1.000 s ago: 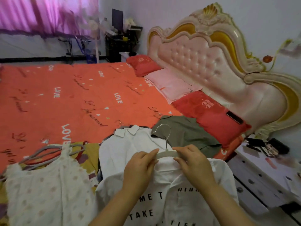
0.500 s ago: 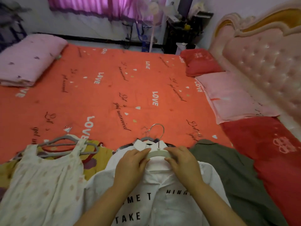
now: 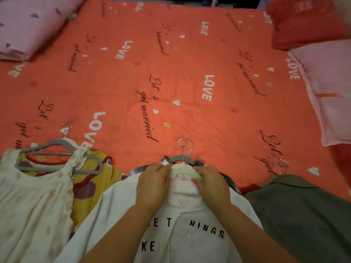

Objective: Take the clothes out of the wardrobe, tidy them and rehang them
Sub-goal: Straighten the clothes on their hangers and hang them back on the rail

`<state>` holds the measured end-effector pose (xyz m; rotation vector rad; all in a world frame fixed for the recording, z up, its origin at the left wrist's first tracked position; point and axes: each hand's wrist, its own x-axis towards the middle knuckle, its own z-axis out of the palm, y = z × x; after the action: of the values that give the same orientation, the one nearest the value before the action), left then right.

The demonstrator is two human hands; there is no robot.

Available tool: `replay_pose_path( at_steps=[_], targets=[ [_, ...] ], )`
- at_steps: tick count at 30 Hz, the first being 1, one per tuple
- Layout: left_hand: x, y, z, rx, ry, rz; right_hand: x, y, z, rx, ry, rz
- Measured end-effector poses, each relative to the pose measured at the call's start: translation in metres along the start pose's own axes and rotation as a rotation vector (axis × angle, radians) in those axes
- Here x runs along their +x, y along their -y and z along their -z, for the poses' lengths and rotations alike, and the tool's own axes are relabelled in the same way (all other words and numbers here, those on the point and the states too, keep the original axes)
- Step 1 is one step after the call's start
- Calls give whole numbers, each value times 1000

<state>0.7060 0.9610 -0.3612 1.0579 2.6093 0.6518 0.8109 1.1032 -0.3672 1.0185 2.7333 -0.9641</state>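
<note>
Gripping the white hanger (image 3: 185, 169) at the white shirt's (image 3: 190, 234) collar, left hand (image 3: 153, 185) and right hand (image 3: 210, 186) pinch each end, near bed edge.

An orange bedsheet (image 3: 190, 82) printed with "LOVE" spreads beyond both hands. A folded lilac quilt (image 3: 28, 25) lies far ahead-left of the left hand (image 3: 153, 185). A red pillow (image 3: 303, 21) and a pink pillow (image 3: 330, 92) lie ahead-right of the right hand (image 3: 210, 186).
</note>
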Motion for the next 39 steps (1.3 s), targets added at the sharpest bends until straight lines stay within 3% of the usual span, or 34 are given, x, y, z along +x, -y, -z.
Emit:
replay_pose_path(
  at_steps=[2,5,8,15,24,32,39],
  targets=[
    [3,18,-26,130,106,62,16,-19,-25,-118,16,-16],
    [-5,50,-64,311,410,159,19,-47,-66,-313,163,-71],
    [-14,67,-90,332,511,178,11,-68,-96,-377,207,-80],
    [-18,65,-97,333,451,199,13,-72,-100,-374,209,-61],
    [-60,36,-28,295,335,197,-42,-30,-53,-308,244,-77],
    [-125,18,67,333,253,214,-112,45,-15,-310,217,27],
    [-196,53,164,329,148,292,-174,145,-20,-317,158,170]
  ],
)
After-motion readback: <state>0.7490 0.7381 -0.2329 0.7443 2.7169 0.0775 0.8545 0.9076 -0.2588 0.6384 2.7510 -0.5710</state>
